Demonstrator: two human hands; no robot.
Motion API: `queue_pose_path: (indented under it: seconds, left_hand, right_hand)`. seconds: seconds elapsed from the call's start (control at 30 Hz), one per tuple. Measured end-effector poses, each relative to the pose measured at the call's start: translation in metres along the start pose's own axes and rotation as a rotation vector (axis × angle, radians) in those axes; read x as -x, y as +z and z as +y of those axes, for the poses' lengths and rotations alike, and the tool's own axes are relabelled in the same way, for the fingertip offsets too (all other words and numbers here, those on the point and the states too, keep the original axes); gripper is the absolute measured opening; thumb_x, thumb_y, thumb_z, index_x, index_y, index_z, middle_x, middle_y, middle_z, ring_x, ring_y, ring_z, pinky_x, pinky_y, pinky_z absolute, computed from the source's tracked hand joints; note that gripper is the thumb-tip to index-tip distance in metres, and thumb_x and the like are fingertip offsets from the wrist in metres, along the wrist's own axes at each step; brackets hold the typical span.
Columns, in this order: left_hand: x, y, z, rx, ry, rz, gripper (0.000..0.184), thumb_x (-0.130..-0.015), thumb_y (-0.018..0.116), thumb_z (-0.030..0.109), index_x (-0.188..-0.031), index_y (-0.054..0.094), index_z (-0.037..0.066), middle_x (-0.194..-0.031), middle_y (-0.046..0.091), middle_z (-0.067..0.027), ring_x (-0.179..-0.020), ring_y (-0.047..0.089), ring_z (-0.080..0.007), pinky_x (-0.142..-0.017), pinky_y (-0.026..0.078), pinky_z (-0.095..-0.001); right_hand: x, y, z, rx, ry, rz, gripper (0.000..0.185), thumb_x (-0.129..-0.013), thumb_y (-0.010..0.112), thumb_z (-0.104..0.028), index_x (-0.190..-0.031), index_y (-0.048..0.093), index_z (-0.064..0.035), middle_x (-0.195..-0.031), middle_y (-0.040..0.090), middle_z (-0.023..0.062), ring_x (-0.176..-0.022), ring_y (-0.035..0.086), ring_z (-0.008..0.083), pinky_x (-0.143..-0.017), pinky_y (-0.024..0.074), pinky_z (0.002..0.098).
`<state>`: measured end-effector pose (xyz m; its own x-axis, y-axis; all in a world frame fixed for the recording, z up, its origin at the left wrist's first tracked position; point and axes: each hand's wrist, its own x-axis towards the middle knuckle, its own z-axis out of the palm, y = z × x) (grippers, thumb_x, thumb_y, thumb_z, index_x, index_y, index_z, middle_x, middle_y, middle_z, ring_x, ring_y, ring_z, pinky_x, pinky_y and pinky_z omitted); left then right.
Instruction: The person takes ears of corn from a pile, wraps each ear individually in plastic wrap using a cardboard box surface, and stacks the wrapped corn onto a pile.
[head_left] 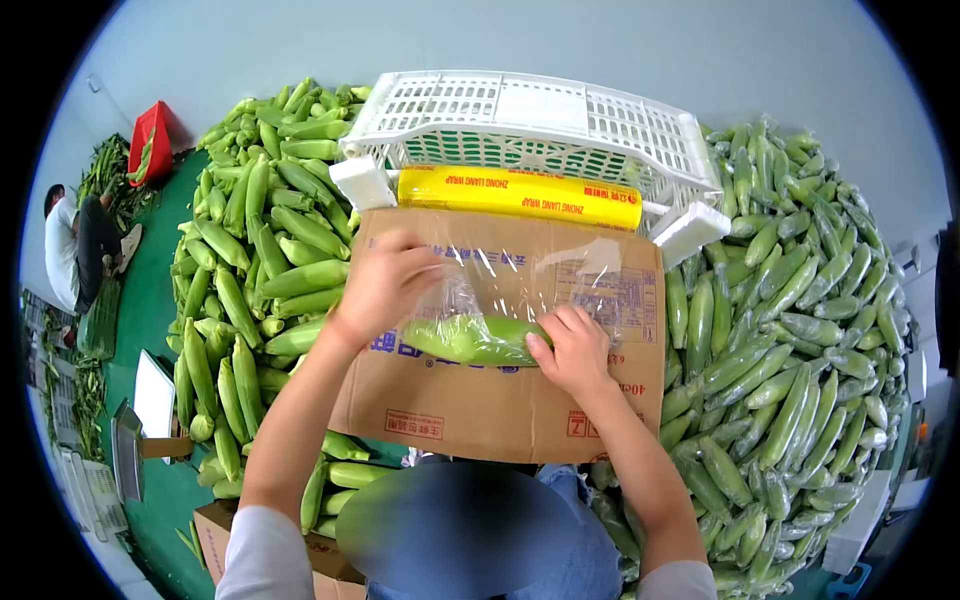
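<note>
An ear of corn (470, 340) in its green husk lies crosswise on a flat cardboard box (500, 410), with clear plastic wrap (465, 292) over it. My left hand (390, 275) is closed on the wrap, raised above the corn's left end. At the other end, my right hand (575, 347) grips the corn, its thumb against the husk. Just beyond the cardboard, a yellow roll of plastic wrap (520, 192) sits on a bar between white foam blocks.
A white plastic crate (540, 100) stands behind the roll. Unwrapped corn (290, 240) is heaped on the left, wrapped corn (790, 370) on the right. At far left a person (68, 245) sits near a red basket (150, 145) on the green floor (140, 310).
</note>
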<state>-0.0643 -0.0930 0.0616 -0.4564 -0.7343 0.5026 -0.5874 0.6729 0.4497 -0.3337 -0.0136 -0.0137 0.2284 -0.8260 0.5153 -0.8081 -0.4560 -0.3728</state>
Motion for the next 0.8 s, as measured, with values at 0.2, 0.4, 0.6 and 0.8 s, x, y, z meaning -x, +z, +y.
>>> queue_pose_path:
  seconds: [0.2,0.4,0.6,0.8]
  left_hand:
    - [-0.013,0.042,0.041,-0.233,-0.231,-0.808,0.028,-0.085,0.059,0.023,-0.104,0.063,0.004,-0.085,0.066,-0.0242,-0.089,0.066,-0.0364,-0.078,0.051,-0.0462]
    - [0.092,0.022,0.11,-0.165,-0.08,-0.56,0.07,-0.093,0.052,0.046,-0.146,0.035,0.004,-0.146,0.031,-0.0309,-0.14,0.025,-0.0449,-0.112,0.021,-0.0593]
    - [0.01,0.085,0.034,-0.248,-0.258,-0.09,0.038,-0.093,0.053,0.036,-0.12,0.056,0.009,-0.114,0.057,-0.0231,-0.108,0.054,-0.0401,-0.088,0.044,-0.0509]
    - [0.079,0.04,0.101,-0.13,-0.087,-0.169,0.021,-0.083,0.066,0.023,-0.093,0.065,0.005,-0.085,0.068,-0.0121,-0.075,0.068,-0.0278,-0.065,0.055,-0.0382]
  right_hand:
    - [-0.009,-0.017,-0.012,0.094,0.31,-0.439,0.033,-0.089,0.059,-0.04,-0.084,0.062,-0.0074,-0.086,0.064,0.0096,-0.072,0.065,0.0337,-0.058,0.0528,0.0434]
    - [0.025,-0.052,-0.058,-0.005,0.319,-0.618,0.048,-0.088,0.057,-0.053,-0.106,0.058,-0.0085,-0.103,0.063,0.0139,-0.078,0.066,0.0359,-0.064,0.0522,0.0461]
    - [0.002,-0.026,-0.041,0.21,-0.151,-0.17,0.063,-0.069,0.074,-0.05,-0.111,0.057,-0.0069,-0.11,0.058,0.0087,-0.098,0.056,0.0252,-0.081,0.045,0.0392]
    - [0.025,-0.036,-0.056,0.158,-0.17,-0.426,0.071,-0.057,0.082,-0.047,-0.11,0.057,-0.0061,-0.099,0.058,0.0063,-0.094,0.058,0.0206,-0.073,0.047,0.0342]
